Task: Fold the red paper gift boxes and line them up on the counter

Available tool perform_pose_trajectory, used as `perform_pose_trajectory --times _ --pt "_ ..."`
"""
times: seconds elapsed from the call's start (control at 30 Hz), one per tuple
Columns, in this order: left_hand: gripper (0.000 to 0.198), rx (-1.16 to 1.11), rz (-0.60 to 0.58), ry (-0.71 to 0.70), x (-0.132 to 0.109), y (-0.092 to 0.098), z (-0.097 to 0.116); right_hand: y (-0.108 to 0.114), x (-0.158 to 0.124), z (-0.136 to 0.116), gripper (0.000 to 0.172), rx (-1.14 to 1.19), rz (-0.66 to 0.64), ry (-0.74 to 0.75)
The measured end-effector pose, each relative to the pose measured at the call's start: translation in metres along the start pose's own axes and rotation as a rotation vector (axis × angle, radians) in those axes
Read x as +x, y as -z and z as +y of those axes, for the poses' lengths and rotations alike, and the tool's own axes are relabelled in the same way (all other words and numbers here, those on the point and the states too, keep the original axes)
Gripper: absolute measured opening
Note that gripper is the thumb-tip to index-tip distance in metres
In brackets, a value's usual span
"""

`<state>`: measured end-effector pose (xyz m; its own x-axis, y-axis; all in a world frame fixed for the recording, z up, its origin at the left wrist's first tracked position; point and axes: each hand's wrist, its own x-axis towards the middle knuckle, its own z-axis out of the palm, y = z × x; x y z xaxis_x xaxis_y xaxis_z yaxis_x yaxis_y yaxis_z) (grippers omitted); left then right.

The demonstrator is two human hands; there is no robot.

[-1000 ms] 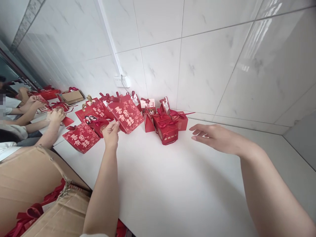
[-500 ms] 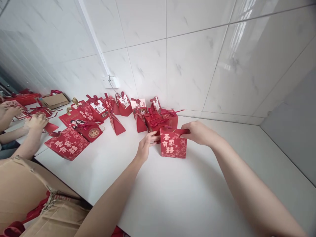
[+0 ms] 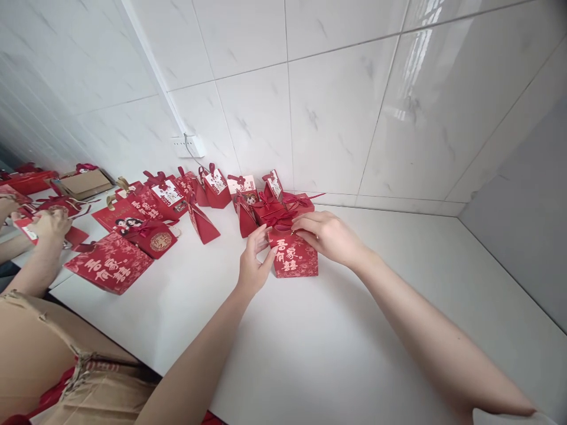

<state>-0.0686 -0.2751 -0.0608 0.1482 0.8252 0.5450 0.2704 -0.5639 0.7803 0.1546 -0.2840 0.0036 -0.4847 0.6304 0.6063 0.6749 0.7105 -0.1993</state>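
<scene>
A red gift box (image 3: 296, 260) with pale pink lettering stands upright on the white table (image 3: 283, 348), in front of a cluster of other red boxes (image 3: 270, 206). My left hand (image 3: 254, 262) is at its left side, thumb on the front face and fingers behind the left edge. At the box's top right edge is my right hand (image 3: 321, 233), with its fingertips pinched at the top by the ribbon. The right fingers partly cover that top edge.
More red boxes (image 3: 113, 262) stand along the left and back of the table. A person's hands (image 3: 52, 227) handle red items at far left. A large cardboard box (image 3: 39, 336) is at lower left; a tiled wall is behind.
My left hand has come onto the box's left side. My right hand has shifted from the right corner towards the middle of the top. The whole view has moved slightly.
</scene>
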Motion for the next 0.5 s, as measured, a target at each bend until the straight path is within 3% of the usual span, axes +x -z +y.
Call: perform_pose_trajectory --times 0.3,0.5 --pt "0.039 0.203 -0.112 -0.141 -0.002 0.003 -0.001 -0.019 -0.011 0.023 0.026 0.012 0.025 -0.018" --pt "0.041 0.427 -0.170 -0.229 -0.004 0.004 0.002 -0.026 -0.014 0.024 0.023 0.071 0.119 0.077"
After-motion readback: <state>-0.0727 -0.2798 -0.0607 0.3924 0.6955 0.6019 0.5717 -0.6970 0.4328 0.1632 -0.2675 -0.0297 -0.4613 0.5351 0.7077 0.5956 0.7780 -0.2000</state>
